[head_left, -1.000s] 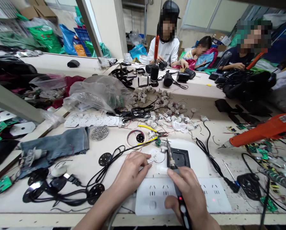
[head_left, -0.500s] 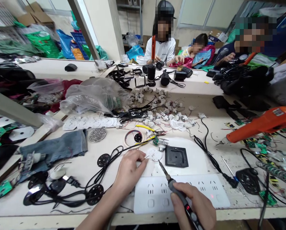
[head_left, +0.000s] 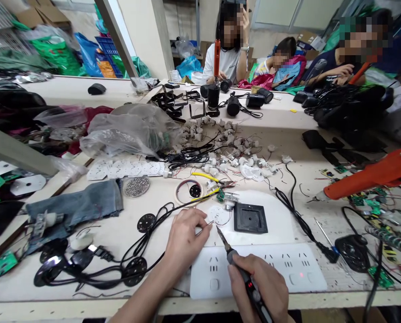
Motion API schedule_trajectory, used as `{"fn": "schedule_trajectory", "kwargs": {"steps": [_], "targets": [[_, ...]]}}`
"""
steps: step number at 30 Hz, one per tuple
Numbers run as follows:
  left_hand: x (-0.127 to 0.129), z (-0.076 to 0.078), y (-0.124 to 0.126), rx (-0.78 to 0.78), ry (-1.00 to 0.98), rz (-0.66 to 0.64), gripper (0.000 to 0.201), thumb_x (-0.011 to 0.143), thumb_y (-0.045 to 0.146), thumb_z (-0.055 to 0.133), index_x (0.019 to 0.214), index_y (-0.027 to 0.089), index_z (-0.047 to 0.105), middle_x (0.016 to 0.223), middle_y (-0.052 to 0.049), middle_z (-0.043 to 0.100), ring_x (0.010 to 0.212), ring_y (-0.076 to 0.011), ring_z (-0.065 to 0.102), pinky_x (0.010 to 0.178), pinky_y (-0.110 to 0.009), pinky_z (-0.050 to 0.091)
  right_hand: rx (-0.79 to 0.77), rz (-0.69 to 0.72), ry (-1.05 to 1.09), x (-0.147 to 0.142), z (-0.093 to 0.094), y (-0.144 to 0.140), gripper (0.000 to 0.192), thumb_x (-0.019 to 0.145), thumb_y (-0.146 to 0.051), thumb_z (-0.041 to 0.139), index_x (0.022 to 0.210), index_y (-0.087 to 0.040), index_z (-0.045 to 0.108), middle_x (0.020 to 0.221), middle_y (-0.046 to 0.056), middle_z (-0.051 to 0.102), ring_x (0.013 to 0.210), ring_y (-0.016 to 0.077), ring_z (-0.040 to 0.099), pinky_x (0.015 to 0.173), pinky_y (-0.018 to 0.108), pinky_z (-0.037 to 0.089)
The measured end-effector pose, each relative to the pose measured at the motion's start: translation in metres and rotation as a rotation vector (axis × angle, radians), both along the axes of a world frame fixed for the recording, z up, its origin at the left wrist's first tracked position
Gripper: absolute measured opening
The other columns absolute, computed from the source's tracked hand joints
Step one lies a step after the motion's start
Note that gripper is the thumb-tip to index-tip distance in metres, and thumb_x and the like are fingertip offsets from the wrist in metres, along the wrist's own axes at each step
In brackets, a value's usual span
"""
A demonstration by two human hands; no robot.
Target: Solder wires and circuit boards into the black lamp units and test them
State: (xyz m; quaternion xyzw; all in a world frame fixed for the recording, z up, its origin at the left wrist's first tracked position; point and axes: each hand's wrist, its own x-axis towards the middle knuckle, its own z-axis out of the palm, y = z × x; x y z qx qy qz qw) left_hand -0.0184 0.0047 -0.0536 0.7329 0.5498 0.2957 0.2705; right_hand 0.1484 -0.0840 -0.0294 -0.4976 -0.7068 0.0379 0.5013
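Observation:
My right hand [head_left: 259,285] grips a soldering iron [head_left: 243,272] with a grey and black body and small red lights. Its metal tip points up and left, just short of my left fingertips. My left hand [head_left: 187,235] is pinched closed on a thin wire [head_left: 212,223], beside a round white circuit board [head_left: 220,216] lying on the table. Touching the board's far right is a small assembly [head_left: 229,198] with a green board and a metal-and-white body. A square black plastic part [head_left: 250,218] lies right of it.
A white power strip [head_left: 200,276] lies under my right hand. Yellow-handled pliers [head_left: 205,177], a tape roll [head_left: 180,193] and black cables [head_left: 150,237] lie around. An orange electric screwdriver [head_left: 365,177] juts in from the right. Several people [head_left: 225,58] sit across the table.
The soldering iron and my right hand have shifted left, bringing the tip nearer my left fingers. Across the table, one person has raised a hand to the head.

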Motion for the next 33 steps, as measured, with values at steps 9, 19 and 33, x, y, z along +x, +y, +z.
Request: {"fn": "schedule_trajectory", "kwargs": {"steps": [9,19,33], "targets": [[0.003,0.005,0.0,-0.057,0.02,0.016,0.021,0.079,0.023,0.064,0.059,0.02,0.059,0.093,-0.005,0.07,0.094,-0.0265,0.061,0.087,-0.046,0.043,0.013,0.031,0.0,-0.006,-0.011,0.009,0.01,0.09,-0.008,0.059,0.098,-0.012,0.06,0.068,0.003,0.064,0.057,0.0136,0.062,0.055,0.024,0.053],[0.002,0.005,-0.001,-0.069,-0.046,0.05,0.021,0.082,0.026,0.064,0.061,0.021,0.061,0.09,-0.004,0.07,0.092,-0.0245,0.061,0.087,-0.044,0.044,-0.01,0.019,-0.013,-0.005,-0.01,0.009,0.008,0.091,-0.01,0.059,0.098,-0.013,0.061,0.068,0.002,0.063,0.056,0.0121,0.06,0.055,0.024,0.052],[0.005,0.003,-0.001,-0.021,0.028,0.064,0.021,0.08,0.024,0.064,0.06,0.022,0.06,0.088,-0.004,0.069,0.09,-0.0245,0.061,0.084,-0.043,0.044,-0.021,0.041,-0.029,-0.007,-0.011,0.011,0.011,0.091,-0.008,0.059,0.102,-0.012,0.06,0.071,0.004,0.065,0.06,0.0134,0.062,0.058,0.024,0.056]]}}
